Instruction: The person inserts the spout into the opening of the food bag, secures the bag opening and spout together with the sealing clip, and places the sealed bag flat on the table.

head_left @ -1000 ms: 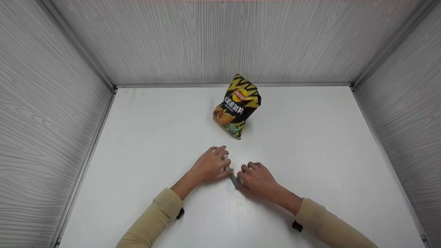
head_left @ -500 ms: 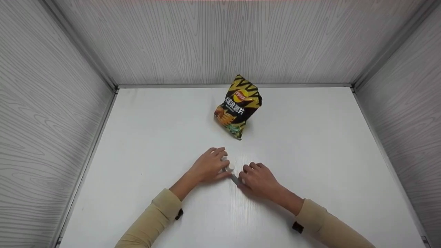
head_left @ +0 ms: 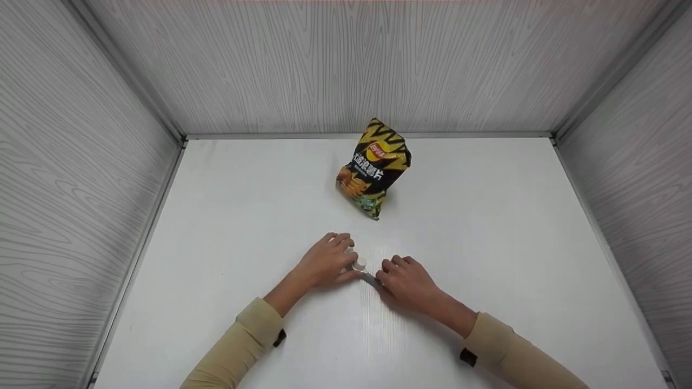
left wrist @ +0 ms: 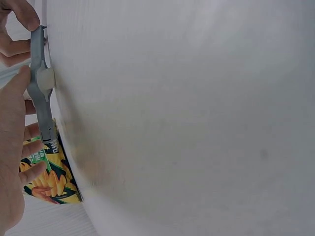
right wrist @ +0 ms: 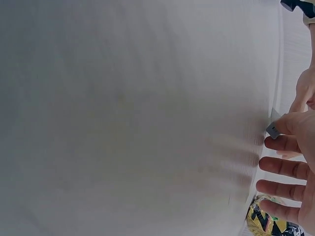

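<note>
A grey bag clip (head_left: pixel 370 279) with a white round cap (head_left: pixel 359 263) on its middle is held between my two hands, low over the white table. My left hand (head_left: pixel 324 262) grips the clip's middle, thumb on one side and fingers on the other. In the left wrist view the clip's slim grey body (left wrist: pixel 37 88) shows along most of its length. The near end is pinched between thumb and index finger of my right hand (head_left: pixel 406 283). Only a small grey tip of it (right wrist: pixel 272 130) appears in the right wrist view. The right hand's other fingers are spread apart there.
A black and yellow bag of potato chips (head_left: pixel 373 167) stands beyond the hands, leaning slightly. Grey wood-grain panels (head_left: pixel 346 65) wall in the white table (head_left: pixel 243 205) at the back and both sides.
The clip has turned slightly, its near end swinging away from me. My left hand has shifted a little to the left. My right hand keeps its pinch, and the chip bag stays put.
</note>
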Demonstrator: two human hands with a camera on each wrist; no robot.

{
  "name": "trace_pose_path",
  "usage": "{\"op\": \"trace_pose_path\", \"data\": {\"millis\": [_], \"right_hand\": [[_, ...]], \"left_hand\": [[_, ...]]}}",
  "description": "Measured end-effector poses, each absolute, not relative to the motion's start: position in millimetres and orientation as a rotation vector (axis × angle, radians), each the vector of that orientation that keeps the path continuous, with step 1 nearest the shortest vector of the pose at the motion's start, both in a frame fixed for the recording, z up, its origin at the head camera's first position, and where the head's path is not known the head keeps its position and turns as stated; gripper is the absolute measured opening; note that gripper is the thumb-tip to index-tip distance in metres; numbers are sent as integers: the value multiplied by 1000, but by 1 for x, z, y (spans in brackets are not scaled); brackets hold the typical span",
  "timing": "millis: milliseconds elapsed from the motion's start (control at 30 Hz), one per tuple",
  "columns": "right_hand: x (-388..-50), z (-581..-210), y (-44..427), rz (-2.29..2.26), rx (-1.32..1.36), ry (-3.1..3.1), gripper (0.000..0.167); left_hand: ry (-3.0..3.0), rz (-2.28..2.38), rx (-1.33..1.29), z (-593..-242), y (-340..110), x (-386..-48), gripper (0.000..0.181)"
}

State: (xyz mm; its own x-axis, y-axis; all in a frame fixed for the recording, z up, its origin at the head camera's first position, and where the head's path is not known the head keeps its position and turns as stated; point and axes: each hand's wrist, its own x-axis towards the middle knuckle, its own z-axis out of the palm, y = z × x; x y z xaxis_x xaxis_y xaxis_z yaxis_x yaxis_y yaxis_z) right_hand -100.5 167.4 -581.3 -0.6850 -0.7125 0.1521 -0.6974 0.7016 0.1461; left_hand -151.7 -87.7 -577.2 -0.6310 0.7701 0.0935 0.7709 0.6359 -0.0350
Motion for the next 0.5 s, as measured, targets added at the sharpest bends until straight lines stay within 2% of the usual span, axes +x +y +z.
{"op": "trace_pose_path", "data": {"millis": [500], "right_hand": [[-103, -575, 170, -89, 1150, -2703, 13]], "left_hand": [[-2679, -1, -1301, -578, -91, -151, 44]]}}
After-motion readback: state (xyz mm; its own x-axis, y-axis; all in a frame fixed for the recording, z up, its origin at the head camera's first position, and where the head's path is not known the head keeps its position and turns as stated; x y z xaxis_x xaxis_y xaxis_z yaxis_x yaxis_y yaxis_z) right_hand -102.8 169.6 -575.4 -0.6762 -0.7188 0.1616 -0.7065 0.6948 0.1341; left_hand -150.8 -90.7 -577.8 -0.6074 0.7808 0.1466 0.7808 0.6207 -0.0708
